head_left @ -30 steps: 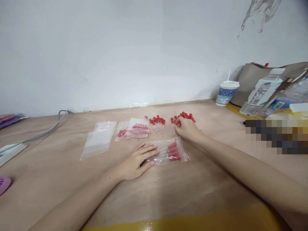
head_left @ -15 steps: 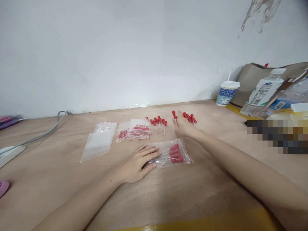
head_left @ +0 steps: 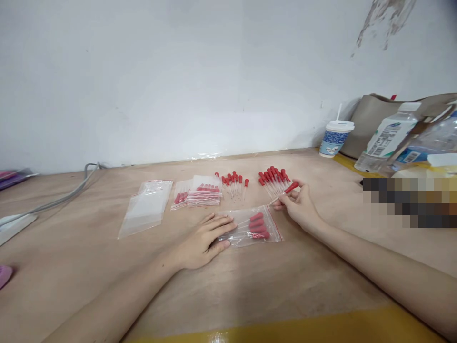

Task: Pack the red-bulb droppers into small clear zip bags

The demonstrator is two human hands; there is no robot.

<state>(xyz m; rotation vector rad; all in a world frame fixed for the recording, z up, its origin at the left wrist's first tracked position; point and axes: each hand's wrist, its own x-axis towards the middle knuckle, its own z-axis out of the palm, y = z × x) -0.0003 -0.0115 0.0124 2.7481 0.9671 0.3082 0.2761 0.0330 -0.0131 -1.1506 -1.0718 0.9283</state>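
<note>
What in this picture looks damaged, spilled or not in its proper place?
The wall has a ragged brownish patch at the upper right; it looks stained or peeled, unlike the plain surface around it. No spill shows around the red-bulbed droppers.

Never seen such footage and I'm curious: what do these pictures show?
No machine here: these are one person's bare hands, seen by a camera worn on the head, looking forward and down. On the brown table lie flat clear plastic bags, filled clear bags, and two groups of slender clear droppers with red bulbs. The left hand rests on a clear plastic bag with a red-lined mouth, droppers inside. The right hand holds a red-bulbed dropper, its tip near that mouth.
</note>
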